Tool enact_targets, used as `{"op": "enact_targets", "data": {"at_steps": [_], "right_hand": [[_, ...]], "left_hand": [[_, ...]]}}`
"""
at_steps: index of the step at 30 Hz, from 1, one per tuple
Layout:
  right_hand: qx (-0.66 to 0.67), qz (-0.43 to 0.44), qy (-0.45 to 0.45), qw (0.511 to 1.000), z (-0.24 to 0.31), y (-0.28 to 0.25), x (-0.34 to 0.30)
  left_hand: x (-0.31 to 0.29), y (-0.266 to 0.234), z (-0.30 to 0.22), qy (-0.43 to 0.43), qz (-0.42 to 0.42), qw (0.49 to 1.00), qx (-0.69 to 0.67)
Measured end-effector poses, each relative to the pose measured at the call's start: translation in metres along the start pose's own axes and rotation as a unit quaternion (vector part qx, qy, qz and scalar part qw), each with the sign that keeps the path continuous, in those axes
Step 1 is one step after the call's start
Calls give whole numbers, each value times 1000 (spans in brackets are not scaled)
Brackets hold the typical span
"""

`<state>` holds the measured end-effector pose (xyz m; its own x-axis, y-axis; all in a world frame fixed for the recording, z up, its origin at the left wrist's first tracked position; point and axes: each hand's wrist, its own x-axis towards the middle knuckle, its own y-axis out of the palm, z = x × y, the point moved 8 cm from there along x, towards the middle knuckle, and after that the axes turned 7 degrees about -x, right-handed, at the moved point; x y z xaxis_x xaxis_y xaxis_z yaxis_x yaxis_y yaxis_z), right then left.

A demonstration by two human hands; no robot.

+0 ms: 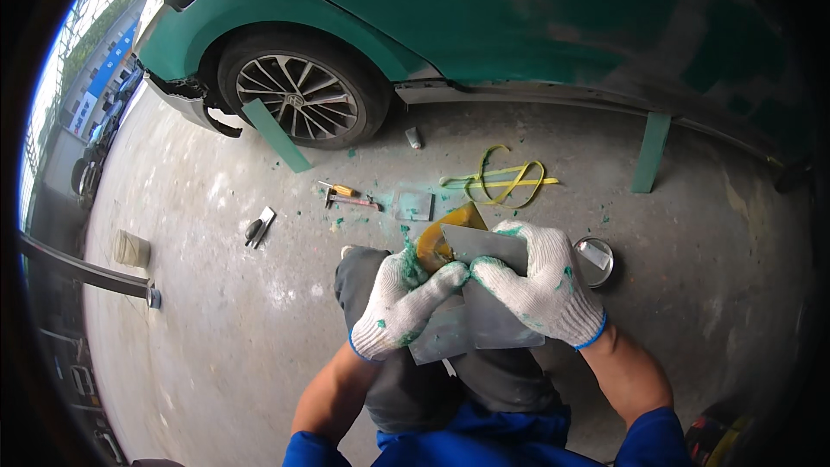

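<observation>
White knitted gloves with green smears cover both my hands, which meet above my knees. My left hand (399, 301) is closed, its thumb pointing right, around a flexible amber-yellow filler spreader (461, 217). Closed too, my right hand (546, 287) grips a thin grey scraper blade (488, 245) that overlaps the spreader. The two thumb tips come close together at the blade's lower edge. Below the hands, over my lap, grey flat sheets (503, 322) show; how they are held or supported is hidden.
Ahead stands a green-patched car (519, 17) with a wheel (298, 97). On the concrete lie a yellow strap (519, 182), a hammer-like tool (353, 201), an orange-handled screwdriver (339, 188), a small plate (413, 205), green strips (651, 154) and a round tin (594, 261). A bucket (132, 248) stands left.
</observation>
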<state>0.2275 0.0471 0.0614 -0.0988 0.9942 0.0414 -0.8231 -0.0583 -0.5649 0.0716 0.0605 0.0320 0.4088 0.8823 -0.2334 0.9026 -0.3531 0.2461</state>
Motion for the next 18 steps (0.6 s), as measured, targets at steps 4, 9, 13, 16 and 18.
{"op": "enact_targets", "data": {"at_steps": [4, 9, 13, 16, 18], "right_hand": [[-54, -145, -130, 979, 8, -19, 1], [-276, -224, -240, 904, 18, -13, -8], [-114, -196, -156, 961, 12, -15, -4], [-274, -200, -260, 904, 22, -5, -11], [-309, -189, -307, 880, 24, 0, -14]], "left_hand": [[-1, -1, -6, 19, -5, 998, 53], [-6, -6, -5, -14, -14, 987, 157], [-5, -4, -1, 31, -21, 996, 81], [-3, -5, 3, 39, -1, 995, 88], [-2, -5, 3, 37, 20, 993, 108]]}}
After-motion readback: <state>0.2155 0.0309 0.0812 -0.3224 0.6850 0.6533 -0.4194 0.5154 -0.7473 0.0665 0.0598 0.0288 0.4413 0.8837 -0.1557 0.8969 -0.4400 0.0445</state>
